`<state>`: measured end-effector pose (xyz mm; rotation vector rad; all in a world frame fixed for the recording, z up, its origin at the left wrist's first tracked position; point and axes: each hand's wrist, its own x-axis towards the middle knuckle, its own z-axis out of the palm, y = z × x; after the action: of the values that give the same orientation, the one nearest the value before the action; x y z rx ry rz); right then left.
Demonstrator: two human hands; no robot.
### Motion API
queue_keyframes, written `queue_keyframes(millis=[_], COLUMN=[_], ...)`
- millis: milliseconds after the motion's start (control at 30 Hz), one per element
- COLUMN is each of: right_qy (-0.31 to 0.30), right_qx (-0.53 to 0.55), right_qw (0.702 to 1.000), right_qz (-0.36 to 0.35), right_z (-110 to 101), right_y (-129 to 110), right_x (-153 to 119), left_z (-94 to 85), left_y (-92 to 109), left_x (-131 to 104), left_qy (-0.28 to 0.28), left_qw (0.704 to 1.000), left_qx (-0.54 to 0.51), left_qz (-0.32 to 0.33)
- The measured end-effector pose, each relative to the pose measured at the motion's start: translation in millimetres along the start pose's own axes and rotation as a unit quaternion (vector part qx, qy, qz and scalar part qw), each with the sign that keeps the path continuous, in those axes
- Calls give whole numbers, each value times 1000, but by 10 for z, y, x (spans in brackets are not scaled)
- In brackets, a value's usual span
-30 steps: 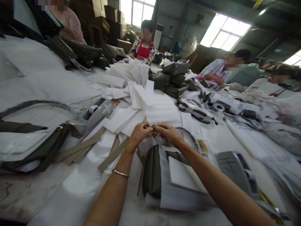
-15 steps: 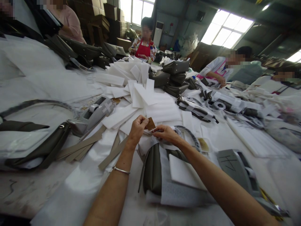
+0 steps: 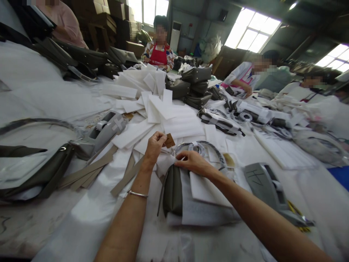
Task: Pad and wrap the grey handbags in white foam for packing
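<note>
1. Plainly, we have our left hand (image 3: 155, 147) closed in a pinch, thumb against fingers, on the small brown tag (image 3: 168, 141), which sits up above the far end of the dark green bag (image 3: 172, 191).
2. We keep our right hand (image 3: 193, 162) part-curled at the top of that bag, just right of and nearer than the tag; we cannot tell whether its fingertips grip anything.
3. Under our right wrist, we see a white foam piece (image 3: 209, 191) lying on the white wrapping (image 3: 201, 214) around the bag, with the wrapped handle (image 3: 216, 148) arching beyond.
4. Farther out, we have a grey tape dispenser (image 3: 259, 182) on the right and another dispenser (image 3: 99, 131) on the left, near some grey-brown strips (image 3: 89, 167).
5. At our far left lies a second green bag (image 3: 54, 171), partly covered in white.
6. Beyond our hands spreads a heap of white foam sheets (image 3: 182, 122), with stacked dark bags (image 3: 197, 85) behind it and a person in a red apron (image 3: 159, 57) on the far side.
</note>
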<state>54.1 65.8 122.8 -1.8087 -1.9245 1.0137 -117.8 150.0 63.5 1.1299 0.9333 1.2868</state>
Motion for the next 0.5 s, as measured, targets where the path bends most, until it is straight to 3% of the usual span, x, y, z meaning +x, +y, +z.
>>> queue_keyframes(millis=[100, 200, 333, 500], right_qy=[88, 149, 136, 152], right_qx=[-12, 64, 97, 199], right_qw=[996, 987, 986, 968], right_qz=[7, 23, 15, -7], right_z=[-34, -264, -524, -582], right_y=[-61, -160, -333, -539], right_x=[11, -11, -22, 147], left_z=[15, 10, 6, 32], left_y=[10, 21, 13, 19], left_x=[-10, -11, -8, -22], left_qy=[-6, -8, -24, -36], left_qw=[1000, 1000, 1000, 999], left_qx=[10, 21, 13, 11], left_qz=[-1, 4, 6, 15])
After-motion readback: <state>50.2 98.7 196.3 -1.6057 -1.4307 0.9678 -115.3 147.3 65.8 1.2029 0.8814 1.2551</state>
